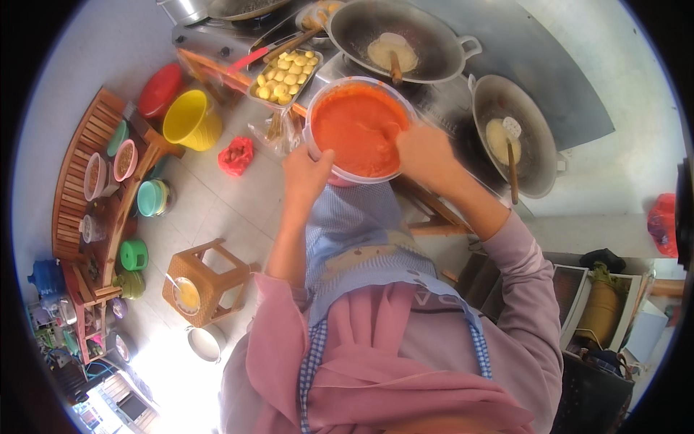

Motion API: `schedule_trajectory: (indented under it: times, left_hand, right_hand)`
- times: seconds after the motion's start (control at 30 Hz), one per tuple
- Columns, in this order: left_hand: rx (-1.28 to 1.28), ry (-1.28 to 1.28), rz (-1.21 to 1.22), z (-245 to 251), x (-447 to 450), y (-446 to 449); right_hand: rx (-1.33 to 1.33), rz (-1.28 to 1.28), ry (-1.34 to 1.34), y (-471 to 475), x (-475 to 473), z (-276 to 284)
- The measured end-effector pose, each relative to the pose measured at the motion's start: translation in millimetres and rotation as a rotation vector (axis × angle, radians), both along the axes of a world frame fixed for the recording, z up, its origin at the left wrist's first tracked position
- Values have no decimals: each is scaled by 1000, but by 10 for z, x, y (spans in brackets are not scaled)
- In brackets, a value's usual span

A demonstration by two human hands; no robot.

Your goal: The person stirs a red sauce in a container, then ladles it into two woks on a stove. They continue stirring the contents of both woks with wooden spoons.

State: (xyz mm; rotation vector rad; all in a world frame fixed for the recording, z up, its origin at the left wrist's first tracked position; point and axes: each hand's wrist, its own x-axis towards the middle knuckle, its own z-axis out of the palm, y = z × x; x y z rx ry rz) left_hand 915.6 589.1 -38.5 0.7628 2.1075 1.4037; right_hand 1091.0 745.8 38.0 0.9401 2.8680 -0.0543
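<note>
A translucent plastic tub point(310, 135) of thick orange-red sauce point(355, 127) is tilted in front of my apron. My left hand point(309, 168) holds its left rim, with the thumb over the edge. At the right rim, my right hand point(428, 154) is closed and blurred, its fingers over the sauce; whether it grips the rim or a utensil cannot be told. Beyond the tub, a wok point(347, 32) holds pale food in oil with a wooden-handled turner point(396, 68). A second wok point(534, 108) to the right holds similar food and another turner point(512, 163).
A metal tray point(306, 89) of round yellow pieces stands at the counter's edge, near a red-handled tool point(248, 59). On the floor at left are a yellow bucket point(192, 120), a red plastic bag point(236, 156) and a brown stool point(209, 276) bearing a bowl.
</note>
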Motion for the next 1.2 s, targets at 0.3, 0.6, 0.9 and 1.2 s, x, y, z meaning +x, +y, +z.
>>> schedule_trajectory:
  times: [0.3,0.6,0.9,1.2]
  left_hand:
    - [-2,31,-13,45,21,-5]
    - [-39,124,-31,127,27,33]
    - [4,146,-14,69,38,37]
    - [-42,92,21,-30,28,42]
  right_hand:
    - [-40,38,-9,66,-13,-104]
    - [-87,15,-53,92,2,-24]
    - [-134,3,23,158,48,-75]
    - [-194,-74,-4,130,12,-86]
